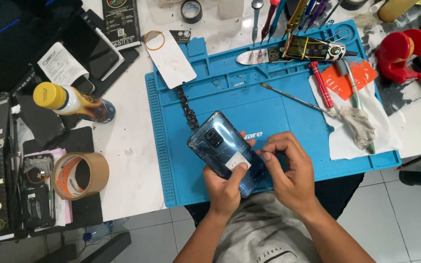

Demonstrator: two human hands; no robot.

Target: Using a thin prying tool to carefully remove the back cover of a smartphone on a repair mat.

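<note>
Both forearms rise from the bottom edge of the frame and meet at lower centre. The left hand [225, 187] cups a glossy dark blue smartphone with a scuffed glass back [225, 150] from below, its fingers curled under the body and its thumb pressed flat on a small white sticker [236, 162] on the back panel. The right hand [288, 168] comes in from the right with the wrist bent, fingers curled together, thumb and forefinger pinching at the phone's lower right edge beside the sticker.

The phone is held just above the near edge of the bright blue silicone work mat [288, 129], back side up, camera block toward the upper left. Its long axis runs diagonally from upper left to lower right.

A brown roll of packing tape [81, 175] lies at lower left, well apart.
</note>
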